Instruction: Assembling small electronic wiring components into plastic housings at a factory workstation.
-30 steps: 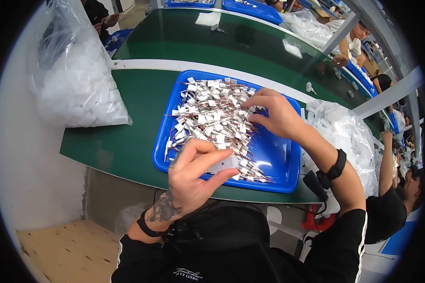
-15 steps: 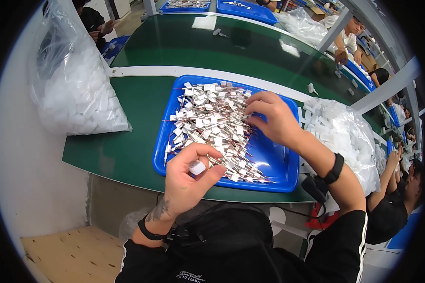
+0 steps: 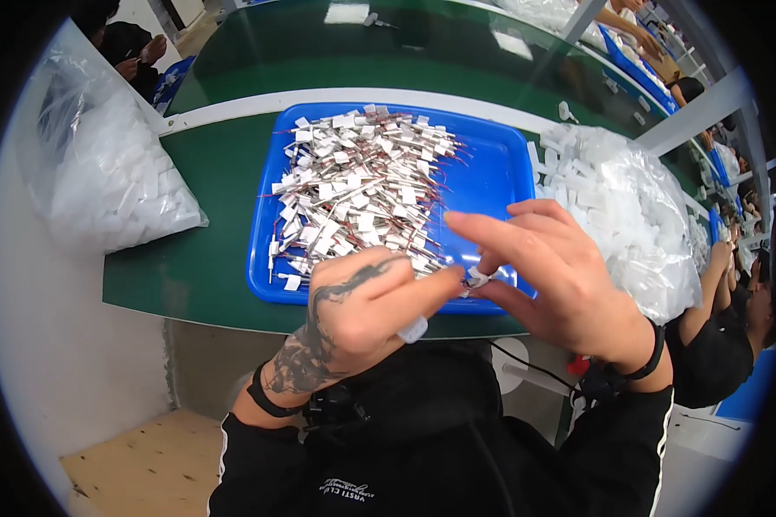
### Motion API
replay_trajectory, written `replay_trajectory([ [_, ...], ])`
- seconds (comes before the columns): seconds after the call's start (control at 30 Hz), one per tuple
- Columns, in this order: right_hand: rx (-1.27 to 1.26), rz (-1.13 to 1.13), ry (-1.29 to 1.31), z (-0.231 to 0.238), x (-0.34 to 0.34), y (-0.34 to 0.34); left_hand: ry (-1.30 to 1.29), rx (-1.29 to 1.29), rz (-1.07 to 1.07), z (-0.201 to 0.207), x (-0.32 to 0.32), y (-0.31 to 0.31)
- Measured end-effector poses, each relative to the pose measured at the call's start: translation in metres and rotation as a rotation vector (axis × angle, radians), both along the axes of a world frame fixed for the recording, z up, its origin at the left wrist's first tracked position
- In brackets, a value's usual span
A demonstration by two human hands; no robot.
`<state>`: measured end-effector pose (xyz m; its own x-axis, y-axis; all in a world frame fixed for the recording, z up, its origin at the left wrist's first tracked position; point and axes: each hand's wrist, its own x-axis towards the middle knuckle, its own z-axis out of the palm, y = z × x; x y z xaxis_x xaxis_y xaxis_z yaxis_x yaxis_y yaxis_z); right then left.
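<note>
My left hand [image 3: 353, 314] is closed over the front edge of the blue tray [image 3: 496, 172], a white plastic housing [image 3: 414, 330] sticking out below its curled fingers. Its thumb and forefinger tips meet a small white-tabbed wired part [image 3: 477, 277]. From the other side, my right hand [image 3: 560, 267] pinches that part between thumb and a finger, its forefinger lifted free. The fingers partly hide the part. Behind the hands, a heap of similar wired parts [image 3: 345, 185], with white tabs, silvery bodies and thin red leads, fills the tray's left and middle.
A clear bag of white plastic housings [image 3: 125, 181] stands on the left of the green table [image 3: 194, 276]. Another open bag of housings [image 3: 616, 215] lies right of the tray. Beyond a white rail [image 3: 224, 110] runs a green surface [image 3: 293, 60]. Other people sit around.
My right hand has come back from the heap toward my left hand with a wired part. My left hand has turned over and moved right to meet it. The view has shifted.
</note>
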<state>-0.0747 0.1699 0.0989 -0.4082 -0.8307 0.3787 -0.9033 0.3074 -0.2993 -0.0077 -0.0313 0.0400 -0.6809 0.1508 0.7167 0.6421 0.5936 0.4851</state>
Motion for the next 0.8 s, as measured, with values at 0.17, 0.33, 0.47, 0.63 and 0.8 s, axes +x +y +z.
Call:
replay_trajectory([
  [0.17,0.038,0.022,-0.176,0.001,0.004,0.011,0.003,-0.044,-0.089,-0.001,0.005,0.005],
  [0.33,-0.004,0.0,-0.422,-0.002,0.006,0.017,0.038,-0.029,-0.097,-0.009,-0.001,0.01],
  [0.47,-0.104,-0.107,-0.793,-0.022,0.008,0.027,0.013,-0.075,-0.158,-0.008,0.001,0.014],
  [0.63,-0.261,-0.009,-0.966,-0.033,0.009,0.035,-0.078,0.022,-0.224,-0.013,0.004,0.012],
  [0.8,-0.304,-0.122,-0.689,-0.036,0.023,0.034,-0.115,0.0,-0.239,-0.012,0.004,0.014],
])
